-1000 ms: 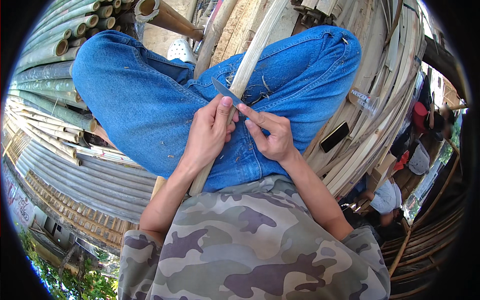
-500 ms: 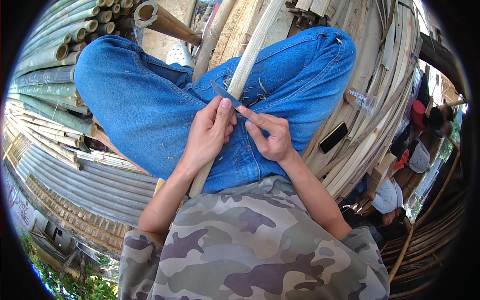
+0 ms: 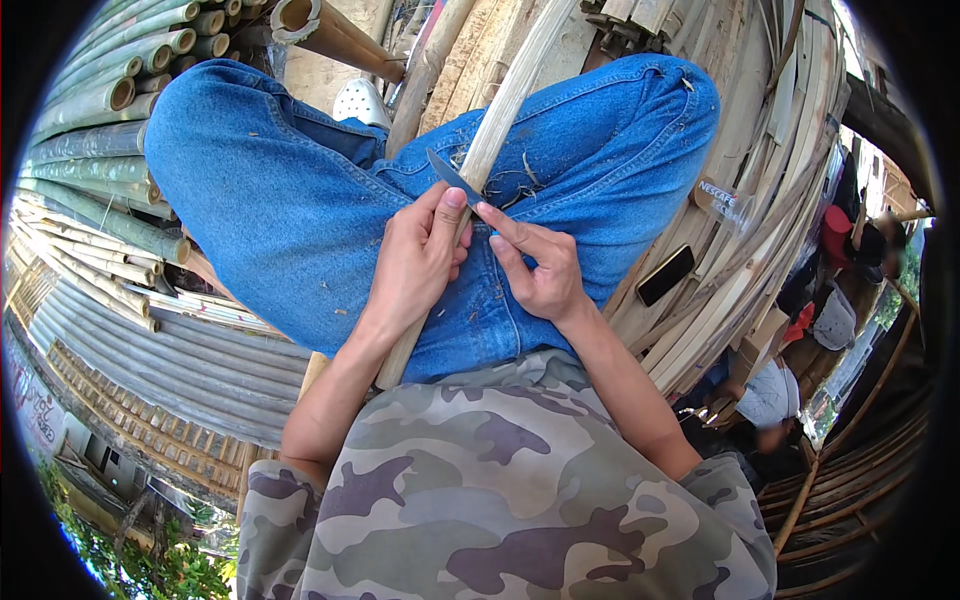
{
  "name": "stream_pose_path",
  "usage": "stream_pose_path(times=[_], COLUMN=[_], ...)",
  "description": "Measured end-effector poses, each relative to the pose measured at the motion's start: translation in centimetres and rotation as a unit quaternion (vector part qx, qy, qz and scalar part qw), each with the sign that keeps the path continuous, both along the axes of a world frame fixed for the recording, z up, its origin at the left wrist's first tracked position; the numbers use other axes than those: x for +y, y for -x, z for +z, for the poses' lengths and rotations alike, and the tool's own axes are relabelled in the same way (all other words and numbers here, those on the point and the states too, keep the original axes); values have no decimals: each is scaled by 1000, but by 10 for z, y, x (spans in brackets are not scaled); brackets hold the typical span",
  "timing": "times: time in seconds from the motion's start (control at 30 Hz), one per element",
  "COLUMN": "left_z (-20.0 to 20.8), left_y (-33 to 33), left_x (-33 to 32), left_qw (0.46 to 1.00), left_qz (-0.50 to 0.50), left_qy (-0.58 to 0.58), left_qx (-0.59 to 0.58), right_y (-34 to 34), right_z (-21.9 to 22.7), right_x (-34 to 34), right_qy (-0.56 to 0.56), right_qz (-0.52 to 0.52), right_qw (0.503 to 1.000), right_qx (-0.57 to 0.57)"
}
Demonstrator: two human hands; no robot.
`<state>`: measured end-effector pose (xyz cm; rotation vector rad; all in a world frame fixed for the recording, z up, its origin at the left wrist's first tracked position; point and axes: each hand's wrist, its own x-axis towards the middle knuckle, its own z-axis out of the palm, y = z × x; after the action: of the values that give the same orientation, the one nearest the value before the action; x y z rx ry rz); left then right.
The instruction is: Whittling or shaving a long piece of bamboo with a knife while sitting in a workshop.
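A long pale bamboo strip (image 3: 508,108) runs slantwise across my lap, from between my knees at the top down to my waist. My left hand (image 3: 412,258) is closed around the strip, its thumb pressing near the knife blade. The knife (image 3: 448,175) lies across the strip, its dark blade pointing up and left. My right hand (image 3: 545,268) grips the knife, index finger stretched toward the blade; the handle is mostly hidden by the fingers. Thin shavings (image 3: 525,180) cling to my blue jeans (image 3: 270,220).
Stacked bamboo poles (image 3: 100,120) fill the upper left, beside a thick upright bamboo piece (image 3: 340,40). On my right, a phone (image 3: 665,276) and a plastic cup (image 3: 722,200) rest on long bamboo slats (image 3: 745,270). Another person (image 3: 770,390) is farther right.
The blade's tip has shifted slightly up and right. Both hands keep the same grip, and the whole view has moved a little.
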<state>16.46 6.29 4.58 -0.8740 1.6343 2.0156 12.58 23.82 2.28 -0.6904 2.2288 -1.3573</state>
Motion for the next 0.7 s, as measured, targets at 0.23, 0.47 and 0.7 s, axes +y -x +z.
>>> stream_pose_path(times=[0.23,0.47,0.7], left_z=[-1,4,-1], left_y=[2,8,-4], left_x=[-1,0,-4], left_qw=[1000,999,987], left_qz=[-4,3,77], left_qy=[8,-31,-143], left_qx=[-7,-21,2], right_y=[-5,-4,-4], right_z=[-3,-12,-8], right_x=[-3,-13,-2], right_qy=[-27,-17,62], right_qz=[-15,-88,-36], right_qw=[999,990,995], right_qx=[43,107,66])
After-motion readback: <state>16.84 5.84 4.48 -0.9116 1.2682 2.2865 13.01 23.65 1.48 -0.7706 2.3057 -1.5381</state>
